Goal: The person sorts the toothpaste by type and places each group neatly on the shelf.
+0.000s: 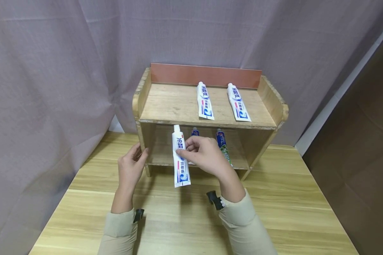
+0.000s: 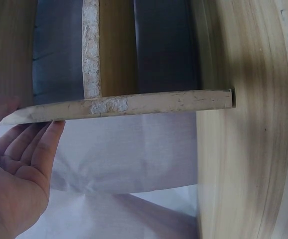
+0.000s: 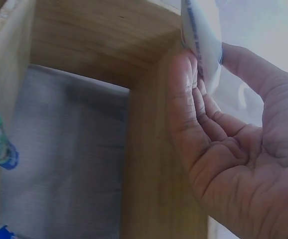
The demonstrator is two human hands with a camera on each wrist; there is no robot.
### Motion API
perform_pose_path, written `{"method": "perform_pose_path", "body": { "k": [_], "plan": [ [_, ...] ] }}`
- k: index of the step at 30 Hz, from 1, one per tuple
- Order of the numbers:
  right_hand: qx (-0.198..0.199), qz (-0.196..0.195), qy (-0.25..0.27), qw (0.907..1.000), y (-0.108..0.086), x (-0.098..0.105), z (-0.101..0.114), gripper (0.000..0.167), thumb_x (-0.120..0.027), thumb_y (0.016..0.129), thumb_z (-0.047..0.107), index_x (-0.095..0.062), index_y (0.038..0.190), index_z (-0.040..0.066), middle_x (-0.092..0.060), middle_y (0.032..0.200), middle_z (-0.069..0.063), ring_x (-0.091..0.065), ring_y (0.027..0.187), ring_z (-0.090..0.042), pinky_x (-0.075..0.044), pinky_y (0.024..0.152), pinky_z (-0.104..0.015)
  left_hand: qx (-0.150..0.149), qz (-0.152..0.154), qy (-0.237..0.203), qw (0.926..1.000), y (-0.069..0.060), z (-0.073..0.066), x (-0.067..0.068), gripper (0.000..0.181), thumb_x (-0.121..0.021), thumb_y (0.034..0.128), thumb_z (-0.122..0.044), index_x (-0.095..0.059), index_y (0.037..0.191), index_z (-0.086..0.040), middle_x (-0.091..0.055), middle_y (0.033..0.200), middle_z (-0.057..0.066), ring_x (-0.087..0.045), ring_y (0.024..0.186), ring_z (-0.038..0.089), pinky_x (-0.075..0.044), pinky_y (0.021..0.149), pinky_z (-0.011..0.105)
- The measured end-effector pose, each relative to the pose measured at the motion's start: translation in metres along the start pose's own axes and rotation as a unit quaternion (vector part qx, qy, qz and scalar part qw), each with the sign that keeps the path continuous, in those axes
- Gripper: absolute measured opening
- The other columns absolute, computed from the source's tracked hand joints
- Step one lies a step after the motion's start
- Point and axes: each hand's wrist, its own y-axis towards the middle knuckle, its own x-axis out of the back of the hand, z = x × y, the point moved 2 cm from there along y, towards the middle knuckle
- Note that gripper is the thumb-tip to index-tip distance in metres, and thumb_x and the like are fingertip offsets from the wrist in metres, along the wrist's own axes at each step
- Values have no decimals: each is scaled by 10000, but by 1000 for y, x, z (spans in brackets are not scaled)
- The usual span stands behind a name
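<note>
My right hand (image 1: 207, 156) pinches a white toothpaste tube (image 1: 180, 166) between thumb and fingers, its cap pointing up, in front of the shelf's lower level. The right wrist view shows the tube (image 3: 209, 42) edge-on between thumb and fingertips. With thumb and fingers on either side, my left hand (image 1: 132, 168) grips the left side panel (image 2: 149, 103) of the small wooden shelf (image 1: 175, 102). Two more white toothpaste tubes (image 1: 205, 101) (image 1: 238, 102) lie side by side on the top level, caps toward the back.
On the lower level lie a blue-and-green toothpaste tube (image 1: 222, 143) and another blue-capped tube (image 1: 195, 132), mostly hidden behind my right hand. The shelf stands on a wood-grain table (image 1: 293, 205). A grey curtain (image 1: 191, 32) hangs behind; a brown panel (image 1: 354, 131) rises at the right.
</note>
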Motion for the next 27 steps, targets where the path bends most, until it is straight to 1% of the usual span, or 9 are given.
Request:
{"method": "perform_pose_path", "body": {
  "k": [5, 9, 13, 18, 22, 27],
  "plan": [
    [34, 44, -75, 10000, 1, 4, 7, 233, -789, 882, 302, -714, 934, 87, -705, 805, 21, -659, 718, -144, -587, 592, -303, -67, -3, 4, 10000, 0, 0, 0, 282, -715, 943, -134, -713, 1212, -50, -724, 1113, 167, -729, 996, 298, -587, 799, 174],
    [29, 76, -36, 10000, -1, 6, 11, 228, -788, 886, 295, -711, 938, 87, -707, 810, 23, -666, 725, -141, -600, 594, -299, -42, 7, 5, 10000, 0, 0, 0, 281, -718, 940, -134, -715, 1209, -52, -726, 1112, 163, -728, 1000, 289, -582, 804, 166],
    [239, -22, -44, 9997, -1, 11, 19, 216, -792, 881, 302, -714, 933, 108, -707, 811, 36, -668, 729, -142, -603, 607, -306, -44, 28, -20, 10000, 1, -1, 0, 289, -716, 943, -136, -710, 1219, -51, -721, 1125, 166, -724, 1010, 294, -578, 809, 162],
    [481, -201, -149, 9985, 4, 24, 36, 217, -792, 878, 314, -718, 932, 116, -707, 812, 42, -661, 726, -132, -591, 623, -307, -70, 64, -33, 9999, 1, -1, 0, 302, -712, 945, -128, -699, 1236, -48, -714, 1143, 167, -719, 1020, 307, -580, 812, 173],
    [476, -267, -182, 9983, 17, 37, 51, 236, -785, 884, 324, -721, 941, 104, -716, 806, 28, -677, 718, -162, -588, 622, -306, -66, 74, -30, 9999, 0, -1, 0, 307, -713, 944, -123, -695, 1241, -45, -714, 1146, 165, -719, 1020, 310, -581, 813, 178],
    [169, -293, -175, 9993, 43, 50, 67, 253, -783, 892, 318, -712, 945, 81, -724, 800, -23, -699, 685, -217, -600, 592, -299, -76, 17, 34, 10000, 0, 0, 0, 295, -718, 940, -129, -707, 1223, -45, -723, 1121, 163, -728, 997, 301, -582, 801, 168]
  ]
}}
